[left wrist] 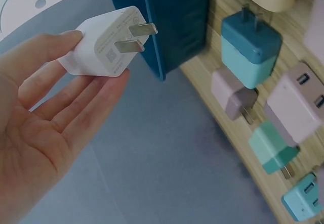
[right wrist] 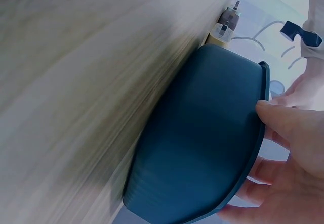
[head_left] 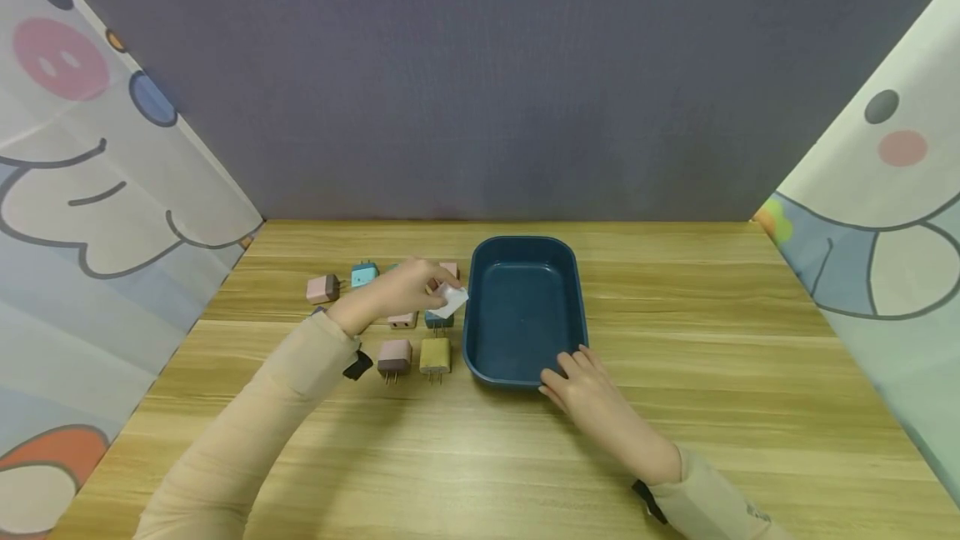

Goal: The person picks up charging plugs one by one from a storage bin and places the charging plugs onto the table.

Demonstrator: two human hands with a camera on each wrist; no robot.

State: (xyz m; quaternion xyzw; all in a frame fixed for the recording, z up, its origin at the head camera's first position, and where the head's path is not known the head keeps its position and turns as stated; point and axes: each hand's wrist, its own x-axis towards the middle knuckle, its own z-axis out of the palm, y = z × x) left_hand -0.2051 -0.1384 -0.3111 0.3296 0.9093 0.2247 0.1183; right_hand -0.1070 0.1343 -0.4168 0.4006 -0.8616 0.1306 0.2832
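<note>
A white two-prong charger plug (left wrist: 104, 42) is pinched between the thumb and fingers of my left hand (head_left: 408, 288). In the head view this white charger (head_left: 450, 300) is up off the table, beside the left rim of a dark blue rectangular tray (head_left: 525, 382). Its metal prongs point away from the palm in the left wrist view. My right hand (head_left: 588, 390) grips the tray's near right corner, thumb outside the wall and fingers over the rim (right wrist: 264, 113). Nothing lies inside the tray.
Several coloured chargers stand left of the tray, among them a yellow one (head_left: 435, 355), a pink and mauve one (head_left: 394, 356), a light blue one (head_left: 364, 274) and a pink one (head_left: 322, 288). A grey panel (head_left: 510, 90) rises behind the wooden table (head_left: 720, 315); printed cloths hang at both sides.
</note>
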